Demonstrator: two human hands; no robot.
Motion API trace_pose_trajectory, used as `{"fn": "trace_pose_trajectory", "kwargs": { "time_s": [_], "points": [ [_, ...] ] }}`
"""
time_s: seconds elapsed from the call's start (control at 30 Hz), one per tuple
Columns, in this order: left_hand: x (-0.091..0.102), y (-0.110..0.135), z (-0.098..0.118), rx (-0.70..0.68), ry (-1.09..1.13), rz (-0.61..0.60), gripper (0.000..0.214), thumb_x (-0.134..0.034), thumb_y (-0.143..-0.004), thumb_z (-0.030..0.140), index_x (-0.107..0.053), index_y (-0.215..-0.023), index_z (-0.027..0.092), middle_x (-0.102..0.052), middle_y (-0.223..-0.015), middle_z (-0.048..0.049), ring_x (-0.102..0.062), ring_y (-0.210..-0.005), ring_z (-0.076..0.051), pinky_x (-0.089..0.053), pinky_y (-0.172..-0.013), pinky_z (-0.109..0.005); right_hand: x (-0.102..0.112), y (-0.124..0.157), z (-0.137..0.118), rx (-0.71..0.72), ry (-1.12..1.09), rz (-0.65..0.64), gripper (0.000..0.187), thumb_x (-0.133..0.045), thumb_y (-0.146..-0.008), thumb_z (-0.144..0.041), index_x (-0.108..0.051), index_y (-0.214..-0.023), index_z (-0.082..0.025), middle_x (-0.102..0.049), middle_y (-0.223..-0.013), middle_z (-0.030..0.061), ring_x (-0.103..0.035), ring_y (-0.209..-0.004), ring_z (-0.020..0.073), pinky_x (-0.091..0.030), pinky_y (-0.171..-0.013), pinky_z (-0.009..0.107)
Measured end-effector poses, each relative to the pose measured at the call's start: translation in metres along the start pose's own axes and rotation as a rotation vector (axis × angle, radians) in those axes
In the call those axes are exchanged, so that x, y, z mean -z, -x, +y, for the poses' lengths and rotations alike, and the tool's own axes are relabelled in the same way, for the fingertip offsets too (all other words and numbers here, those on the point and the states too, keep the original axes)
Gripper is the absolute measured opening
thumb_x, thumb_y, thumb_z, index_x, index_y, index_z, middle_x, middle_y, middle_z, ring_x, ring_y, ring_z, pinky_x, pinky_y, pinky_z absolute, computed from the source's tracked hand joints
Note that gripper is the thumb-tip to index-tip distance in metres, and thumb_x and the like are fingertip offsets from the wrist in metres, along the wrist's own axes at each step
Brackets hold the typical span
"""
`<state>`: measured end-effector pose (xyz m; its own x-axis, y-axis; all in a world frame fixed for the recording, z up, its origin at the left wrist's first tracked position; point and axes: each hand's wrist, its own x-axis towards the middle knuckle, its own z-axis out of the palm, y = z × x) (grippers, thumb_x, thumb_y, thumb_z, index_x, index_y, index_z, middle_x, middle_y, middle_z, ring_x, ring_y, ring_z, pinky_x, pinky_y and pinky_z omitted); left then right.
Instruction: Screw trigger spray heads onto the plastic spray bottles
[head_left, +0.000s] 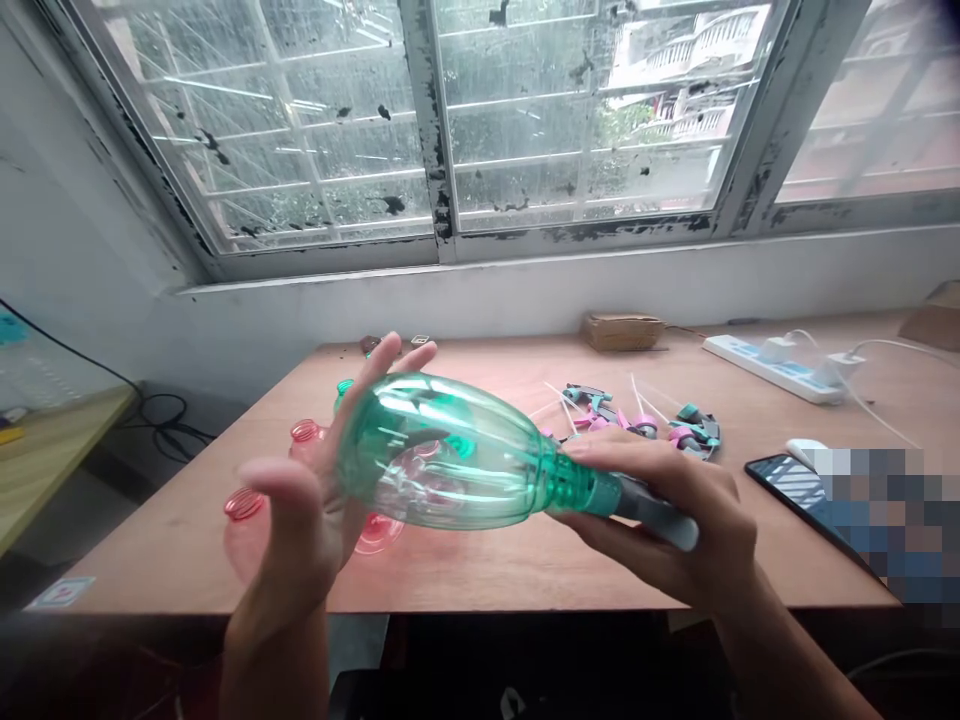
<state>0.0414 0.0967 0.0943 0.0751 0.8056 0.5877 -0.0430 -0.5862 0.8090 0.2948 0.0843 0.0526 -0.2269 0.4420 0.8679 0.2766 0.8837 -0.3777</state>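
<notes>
1. Bottle of translucent green plastic, tapered (457, 450), held sideways above brown wooden tabletop (525, 582).
2. Right hand (709, 530): grip clasps neck (564, 482) and grey-teal spray head (651, 510); left hand (321, 525): splayed at base (361, 450).
3. Risk: slackened right grip could let smooth plastic slip.

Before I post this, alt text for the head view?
The right hand holds a clear green spray bottle sideways by its neck, the left hand open at its base. Behind, red bottles and loose trigger sprayers sit on a wooden table, phone and power strip at right.

Bare forearms (276, 655) and bare fingers (626, 453)
</notes>
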Motion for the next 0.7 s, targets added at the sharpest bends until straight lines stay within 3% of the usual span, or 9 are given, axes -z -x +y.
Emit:
{"fn": "trace_pose_trajectory", "kwargs": {
  "time_s": [0.1,0.17,0.23,0.33,0.4,0.47,0.57,0.63,0.7],
  "points": [
    [0.001,0.0,0.003,0.085,0.013,-0.028,0.07,-0.045,-0.09,0.079,-0.065,-0.136,0.03,-0.057,-0.152,-0.0099,-0.052,-0.139,-0.043,-0.063,-0.092,-0.051,-0.002,-0.002,0.004,0.098,-0.005,-0.095,0.056,-0.081,-0.085,-0.01,-0.061,-0.134,-0.028,-0.079,-0.115,0.0076,-0.077,-0.101,0.0277,-0.064,-0.087,0.038],
    [-0.001,0.0,0.006,0.066,-0.017,-0.001,0.059,-0.052,-0.093,0.069,-0.068,-0.131,0.027,-0.06,-0.149,-0.0105,-0.054,-0.136,-0.043,-0.063,-0.09,-0.05,-0.004,-0.004,0.004,0.059,-0.067,-0.099,0.054,-0.081,-0.085,-0.01,-0.062,-0.132,-0.028,-0.079,-0.113,0.0065,-0.077,-0.1,0.0256,-0.064,-0.085,0.036],
    [-0.004,0.001,0.007,-0.03,-0.059,0.035,0.054,-0.057,-0.092,0.064,-0.069,-0.128,0.025,-0.062,-0.145,-0.011,-0.058,-0.131,-0.043,-0.061,-0.092,-0.053,-0.007,-0.005,0.003,-0.077,-0.186,-0.071,0.048,-0.084,-0.083,-0.014,-0.065,-0.124,-0.029,-0.079,-0.104,0.0038,-0.077,-0.09,0.0219,-0.063,-0.075,0.03],
    [-0.011,0.005,0.009,-0.223,-0.123,0.118,0.052,-0.063,-0.087,0.062,-0.069,-0.129,0.031,-0.064,-0.142,-0.0062,-0.059,-0.129,-0.042,-0.055,-0.102,-0.059,-0.013,-0.005,0.001,-0.423,-0.512,-0.079,0.032,-0.084,-0.086,-0.023,-0.067,-0.113,-0.027,-0.076,-0.086,-0.0014,-0.072,-0.065,0.0141,-0.059,-0.06,0.024],
    [-0.014,0.006,0.009,-0.361,-0.183,0.156,0.05,-0.064,-0.085,0.062,-0.069,-0.128,0.037,-0.065,-0.14,-0.0005,-0.059,-0.128,-0.04,-0.051,-0.108,-0.059,-0.016,-0.006,0.0,-0.628,-0.789,-0.131,0.022,-0.079,-0.092,-0.028,-0.067,-0.11,-0.026,-0.073,-0.071,-0.0048,-0.071,-0.058,0.0125,-0.061,-0.064,0.026],
    [-0.015,0.007,0.008,-0.513,-0.275,0.169,0.049,-0.063,-0.086,0.065,-0.07,-0.128,0.042,-0.067,-0.137,0.0042,-0.059,-0.128,-0.038,-0.051,-0.108,-0.058,-0.019,-0.007,0.0,-0.738,-0.979,-0.172,0.019,-0.076,-0.095,-0.032,-0.065,-0.108,-0.024,-0.071,-0.06,-0.0067,-0.073,-0.061,0.0138,-0.062,-0.07,0.029],
    [-0.013,0.006,0.008,-0.661,-0.362,0.181,0.056,-0.05,-0.089,0.075,-0.067,-0.132,0.044,-0.066,-0.139,0.0085,-0.052,-0.138,-0.041,-0.049,-0.11,-0.061,-0.021,-0.009,-0.003,-0.732,-1.009,-0.149,0.017,-0.076,-0.095,-0.03,-0.066,-0.107,-0.024,-0.071,-0.057,-0.0069,-0.072,-0.061,0.0123,-0.06,-0.068,0.025],
    [-0.012,0.005,0.01,-0.584,-0.325,0.151,0.06,-0.044,-0.091,0.078,-0.063,-0.137,0.044,-0.062,-0.146,0.0115,-0.039,-0.148,-0.043,-0.041,-0.116,-0.065,-0.02,-0.008,-0.005,-0.651,-0.89,-0.098,0.018,-0.078,-0.093,-0.025,-0.067,-0.107,-0.024,-0.071,-0.062,-0.0071,-0.069,-0.057,0.0106,-0.058,-0.061,0.021],
    [-0.011,0.005,0.012,-0.413,-0.225,0.097,0.058,-0.041,-0.094,0.074,-0.06,-0.141,0.045,-0.055,-0.153,0.013,-0.032,-0.153,-0.043,-0.035,-0.122,-0.064,-0.017,-0.006,-0.007,-0.526,-0.712,-0.036,0.025,-0.081,-0.089,-0.02,-0.067,-0.11,-0.026,-0.07,-0.068,-0.0066,-0.067,-0.055,0.0107,-0.054,-0.053,0.02]
  ]
}}
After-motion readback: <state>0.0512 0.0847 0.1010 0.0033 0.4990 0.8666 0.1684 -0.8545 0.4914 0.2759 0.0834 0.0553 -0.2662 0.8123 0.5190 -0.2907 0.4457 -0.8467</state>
